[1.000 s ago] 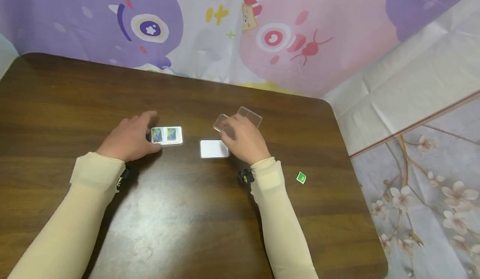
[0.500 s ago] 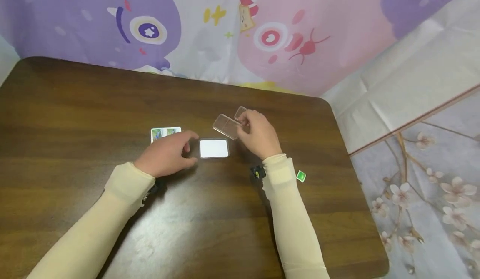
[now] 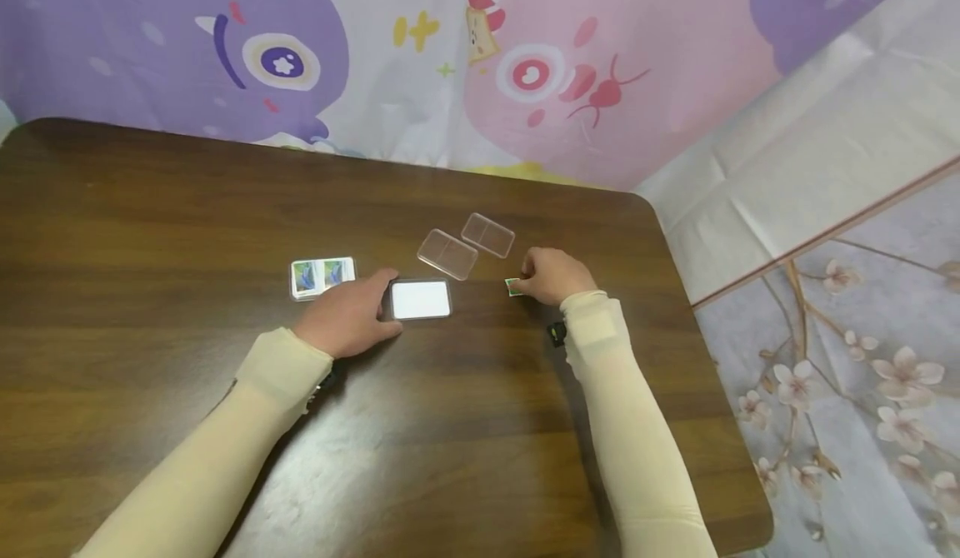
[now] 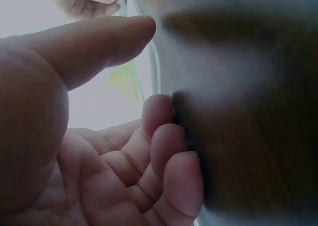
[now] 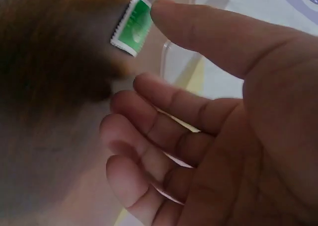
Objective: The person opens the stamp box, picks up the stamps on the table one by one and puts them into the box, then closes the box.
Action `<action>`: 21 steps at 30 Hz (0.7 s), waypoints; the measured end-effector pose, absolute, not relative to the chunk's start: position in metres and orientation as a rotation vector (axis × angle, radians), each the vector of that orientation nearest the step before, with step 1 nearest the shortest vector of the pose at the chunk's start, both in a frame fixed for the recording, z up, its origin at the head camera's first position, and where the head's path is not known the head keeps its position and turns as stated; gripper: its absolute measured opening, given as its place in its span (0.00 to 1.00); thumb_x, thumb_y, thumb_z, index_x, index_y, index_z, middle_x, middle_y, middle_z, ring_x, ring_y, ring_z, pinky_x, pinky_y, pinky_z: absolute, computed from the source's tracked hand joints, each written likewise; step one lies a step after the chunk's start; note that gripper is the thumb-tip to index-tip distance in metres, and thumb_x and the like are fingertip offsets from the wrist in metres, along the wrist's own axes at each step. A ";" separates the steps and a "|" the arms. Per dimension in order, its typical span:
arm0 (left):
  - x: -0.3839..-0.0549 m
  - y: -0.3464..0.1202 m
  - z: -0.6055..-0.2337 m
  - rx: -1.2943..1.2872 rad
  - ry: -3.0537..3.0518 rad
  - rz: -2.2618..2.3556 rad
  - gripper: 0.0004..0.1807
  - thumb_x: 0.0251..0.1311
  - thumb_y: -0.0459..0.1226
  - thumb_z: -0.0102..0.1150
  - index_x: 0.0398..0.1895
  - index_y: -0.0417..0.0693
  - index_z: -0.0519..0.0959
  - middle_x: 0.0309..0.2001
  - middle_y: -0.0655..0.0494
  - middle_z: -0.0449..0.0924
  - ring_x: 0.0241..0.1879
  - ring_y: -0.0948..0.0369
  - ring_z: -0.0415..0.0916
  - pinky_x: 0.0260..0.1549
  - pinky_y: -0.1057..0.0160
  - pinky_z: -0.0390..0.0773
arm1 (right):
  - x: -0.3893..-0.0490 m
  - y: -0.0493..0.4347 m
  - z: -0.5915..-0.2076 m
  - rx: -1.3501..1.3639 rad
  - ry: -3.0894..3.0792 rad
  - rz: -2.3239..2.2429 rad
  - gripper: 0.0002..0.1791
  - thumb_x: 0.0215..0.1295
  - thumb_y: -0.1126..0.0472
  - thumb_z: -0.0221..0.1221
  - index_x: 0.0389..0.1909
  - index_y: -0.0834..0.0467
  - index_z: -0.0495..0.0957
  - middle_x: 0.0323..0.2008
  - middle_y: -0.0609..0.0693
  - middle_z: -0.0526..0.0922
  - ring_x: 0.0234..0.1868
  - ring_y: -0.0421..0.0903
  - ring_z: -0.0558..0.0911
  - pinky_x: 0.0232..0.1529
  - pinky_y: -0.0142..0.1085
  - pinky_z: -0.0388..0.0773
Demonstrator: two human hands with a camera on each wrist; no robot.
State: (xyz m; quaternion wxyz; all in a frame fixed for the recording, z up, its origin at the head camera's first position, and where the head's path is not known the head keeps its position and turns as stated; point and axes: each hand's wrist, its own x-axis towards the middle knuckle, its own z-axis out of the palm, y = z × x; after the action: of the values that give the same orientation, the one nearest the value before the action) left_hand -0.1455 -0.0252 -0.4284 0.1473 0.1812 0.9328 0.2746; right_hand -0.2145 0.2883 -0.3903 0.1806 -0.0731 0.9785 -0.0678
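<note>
In the head view my left hand holds the left end of a small clear case with a white face, thumb and forefinger at its two corners. A case with two blue-and-green pictures lies behind that hand, partly covered. My right hand reaches over a small green packet. In the right wrist view, my thumb tip touches the edge of this green packet, whose ends are white and serrated. The other fingers bend loosely, apart from it.
Two clear plastic pieces lie at an angle beyond the white-faced case. The dark wooden table meets a printed cloth at the back and a flowered cloth at the right.
My left hand has moved right from the picture case to the white-faced case. The right hand has moved right, off the clear pieces, to a green packet. My sleeve covers where a packet lay.
</note>
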 end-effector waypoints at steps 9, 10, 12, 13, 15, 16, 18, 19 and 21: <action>-0.145 -0.028 -0.430 0.530 2.694 0.794 0.39 0.66 0.46 0.66 0.74 0.35 0.65 0.54 0.40 0.82 0.44 0.49 0.81 0.48 0.45 0.77 | -0.213 0.284 -0.396 -0.146 2.749 -0.195 0.23 0.65 0.45 0.69 0.48 0.60 0.80 0.46 0.53 0.85 0.44 0.51 0.81 0.48 0.48 0.79; -0.145 -0.028 -0.430 0.532 2.695 0.796 0.39 0.66 0.46 0.66 0.73 0.35 0.65 0.54 0.40 0.82 0.44 0.49 0.81 0.48 0.46 0.77 | -0.213 0.283 -0.396 -0.143 2.745 -0.198 0.23 0.65 0.45 0.69 0.49 0.60 0.80 0.47 0.53 0.85 0.44 0.51 0.81 0.49 0.49 0.79; -0.145 -0.028 -0.431 0.532 2.702 0.798 0.38 0.66 0.45 0.65 0.73 0.35 0.65 0.54 0.39 0.82 0.44 0.49 0.81 0.47 0.46 0.77 | -0.214 0.283 -0.395 -0.139 2.738 -0.204 0.23 0.65 0.46 0.69 0.50 0.60 0.80 0.49 0.54 0.85 0.46 0.52 0.82 0.51 0.49 0.79; -0.145 -0.028 -0.431 0.531 2.707 0.800 0.38 0.66 0.45 0.65 0.73 0.35 0.66 0.54 0.39 0.82 0.44 0.49 0.81 0.47 0.46 0.77 | -0.215 0.282 -0.395 -0.137 2.734 -0.208 0.23 0.65 0.47 0.69 0.50 0.61 0.80 0.50 0.54 0.85 0.48 0.52 0.82 0.52 0.50 0.79; -0.145 -0.027 -0.431 0.530 2.711 0.801 0.37 0.66 0.45 0.65 0.73 0.35 0.66 0.54 0.39 0.82 0.44 0.49 0.81 0.47 0.46 0.77 | -0.216 0.282 -0.394 -0.136 2.727 -0.211 0.24 0.65 0.48 0.69 0.51 0.61 0.80 0.51 0.55 0.85 0.50 0.53 0.82 0.54 0.50 0.78; -0.145 -0.027 -0.431 0.529 2.713 0.802 0.37 0.66 0.45 0.65 0.73 0.35 0.66 0.54 0.39 0.82 0.44 0.49 0.81 0.47 0.46 0.77 | -0.216 0.281 -0.394 -0.135 2.722 -0.210 0.23 0.65 0.48 0.69 0.52 0.61 0.80 0.52 0.55 0.85 0.51 0.54 0.82 0.54 0.51 0.78; -0.145 -0.026 -0.432 0.528 2.717 0.802 0.36 0.66 0.44 0.65 0.72 0.35 0.67 0.54 0.39 0.82 0.44 0.49 0.81 0.47 0.46 0.77 | -0.217 0.280 -0.394 -0.132 2.711 -0.211 0.23 0.66 0.49 0.69 0.52 0.61 0.80 0.53 0.55 0.85 0.53 0.55 0.83 0.56 0.51 0.78; -0.145 -0.026 -0.432 0.530 2.720 0.799 0.36 0.67 0.44 0.65 0.72 0.35 0.67 0.54 0.39 0.82 0.45 0.49 0.82 0.47 0.46 0.78 | -0.217 0.280 -0.394 -0.130 2.706 -0.214 0.23 0.66 0.49 0.69 0.53 0.61 0.80 0.53 0.55 0.85 0.53 0.55 0.82 0.56 0.51 0.77; -0.145 -0.025 -0.433 0.535 2.727 0.790 0.35 0.67 0.44 0.65 0.72 0.35 0.67 0.55 0.38 0.82 0.46 0.48 0.82 0.48 0.46 0.78 | -0.218 0.279 -0.395 -0.124 2.695 -0.222 0.23 0.66 0.49 0.68 0.53 0.61 0.79 0.53 0.56 0.85 0.53 0.55 0.82 0.57 0.51 0.77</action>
State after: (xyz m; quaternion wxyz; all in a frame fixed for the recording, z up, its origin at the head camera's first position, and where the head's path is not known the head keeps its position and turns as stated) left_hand -0.1455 -0.0250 -0.4330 0.1260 0.1838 0.9363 0.2713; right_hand -0.2178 0.2794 -0.3950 0.2157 -0.0448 0.9721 -0.0800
